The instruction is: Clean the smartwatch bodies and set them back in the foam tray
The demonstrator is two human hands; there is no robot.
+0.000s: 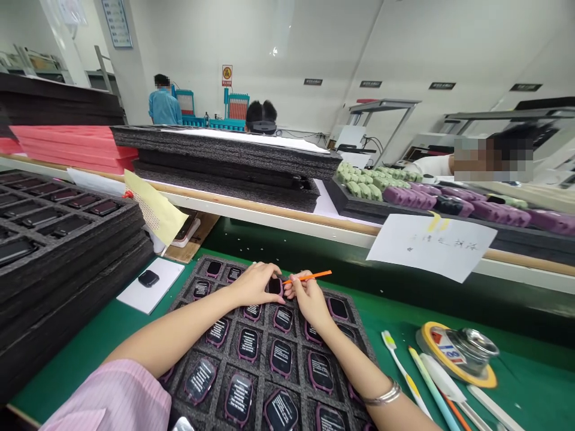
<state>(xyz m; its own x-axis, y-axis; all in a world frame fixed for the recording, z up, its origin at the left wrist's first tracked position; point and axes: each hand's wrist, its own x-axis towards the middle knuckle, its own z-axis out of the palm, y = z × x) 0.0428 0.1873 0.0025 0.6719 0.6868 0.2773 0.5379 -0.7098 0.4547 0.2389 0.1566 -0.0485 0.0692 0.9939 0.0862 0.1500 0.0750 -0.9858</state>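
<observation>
My left hand (254, 285) grips a smartwatch (275, 287) with a dark screen, thumb below and fingers above. My right hand (308, 297) pinches a thin orange stick (317, 275), its left end reaching the watch's edge. Both hands are over a black foam tray (262, 371), whose square pockets hold several purple-framed smartwatches (248, 343). Most of these show white text on lit screens; one near the right edge (338, 308) looks dark. My right forearm covers part of the tray's right side.
At right lie a toothbrush (406, 370), a tape roll (424, 341) and pens. Stacked foam trays (67, 269) stand at left, beside a dark watch piece (148, 278) on white paper. A shelf (269, 222) crosses ahead, bearing foam and green and purple parts (408, 197). Other people are beyond.
</observation>
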